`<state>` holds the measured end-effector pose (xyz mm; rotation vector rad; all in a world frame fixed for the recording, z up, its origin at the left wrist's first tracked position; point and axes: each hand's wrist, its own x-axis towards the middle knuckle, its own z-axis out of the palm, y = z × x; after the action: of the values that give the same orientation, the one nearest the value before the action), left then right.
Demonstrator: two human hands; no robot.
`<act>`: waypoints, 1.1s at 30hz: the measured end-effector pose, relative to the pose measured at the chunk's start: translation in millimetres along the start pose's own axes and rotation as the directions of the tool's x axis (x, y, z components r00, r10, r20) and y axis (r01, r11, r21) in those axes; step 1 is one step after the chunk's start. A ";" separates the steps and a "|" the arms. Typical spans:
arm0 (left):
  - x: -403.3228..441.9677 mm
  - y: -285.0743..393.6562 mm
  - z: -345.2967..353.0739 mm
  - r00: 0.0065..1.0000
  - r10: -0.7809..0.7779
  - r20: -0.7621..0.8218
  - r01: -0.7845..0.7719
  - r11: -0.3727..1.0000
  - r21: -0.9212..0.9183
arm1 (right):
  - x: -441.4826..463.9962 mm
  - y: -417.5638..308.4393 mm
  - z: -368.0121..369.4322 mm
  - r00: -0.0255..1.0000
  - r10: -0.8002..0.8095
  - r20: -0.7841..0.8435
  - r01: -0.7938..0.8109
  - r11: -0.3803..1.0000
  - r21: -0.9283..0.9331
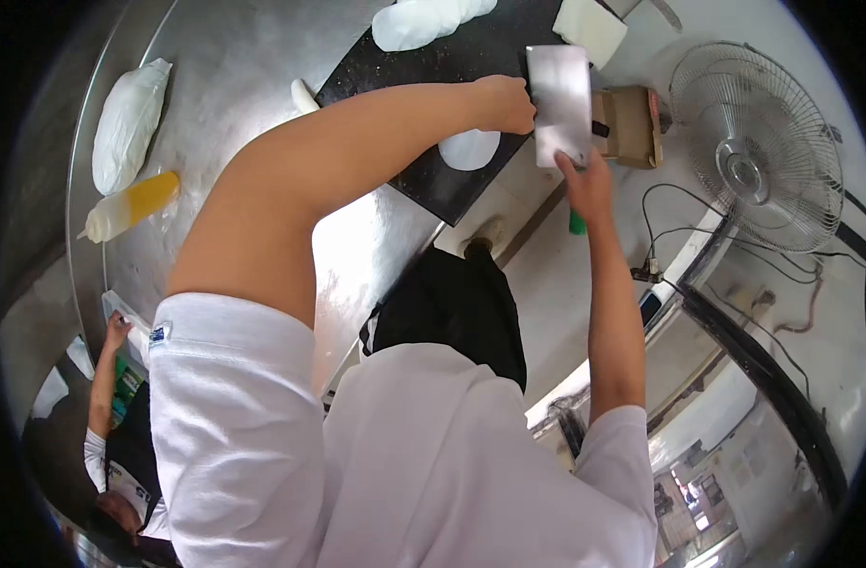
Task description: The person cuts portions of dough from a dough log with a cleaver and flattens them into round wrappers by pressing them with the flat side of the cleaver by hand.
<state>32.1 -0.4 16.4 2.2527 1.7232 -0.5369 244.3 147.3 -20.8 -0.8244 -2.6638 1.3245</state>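
Your right hand (589,182) is clamped on the flat, silvery rectangular metal piece (562,102), gripping its lower end, with the thumb laid over the face near the bottom edge. The rest of the piece extends beyond your grip, past the right edge of the glossy black board (440,189). Your left hand (506,104) is at the piece's left side, fingers curled, close to its long edge; you cannot tell from this view whether they touch it or pinch anything.

Below your left wrist, a smooth white round disc (469,150) lies on the board, partly covered by your arm. A thick white roll (433,21) lies at the board's far end, and a cream square pad (590,30) is just beyond your metal piece. To its right sits an open brown cardboard box (634,128), with a round wire-caged fan (755,147) farther right.

On the steel table (234,57) to your left are a white plastic-wrapped bundle (130,125) and a clear squeeze bottle of yellow liquid (132,207).
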 end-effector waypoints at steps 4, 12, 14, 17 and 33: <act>-6.1 -4.1 -10.2 1.000 0.024 -0.020 -0.024 1.000 0.001 | 20.2 -22.7 38.8 0.988 -0.039 0.150 0.026 0.996 0.087; -59.7 -8.7 -44.8 0.995 -0.003 0.096 0.042 0.913 -0.406 | -106.7 -44.5 81.7 0.857 -0.127 0.500 0.254 0.947 -0.196; -82.6 -16.8 -41.3 0.996 -0.084 0.019 0.078 0.777 -0.625 | -113.4 -46.7 72.2 0.815 -0.082 0.573 0.199 0.969 -0.144; -91.3 -32.6 11.4 0.930 -0.319 -0.185 0.048 0.600 -0.798 | -97.4 -55.7 48.5 0.731 -0.046 0.681 0.157 0.982 -0.102; -166.7 -74.6 95.4 0.161 -0.809 0.566 0.175 -0.541 -0.823 | 89.3 -34.6 -15.4 0.495 -0.217 0.841 0.340 0.939 0.042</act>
<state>-91.1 -165.1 4.8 -0.1943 2.2822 1.1174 157.0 184.8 -1.2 0.4520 -3.3591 1.7716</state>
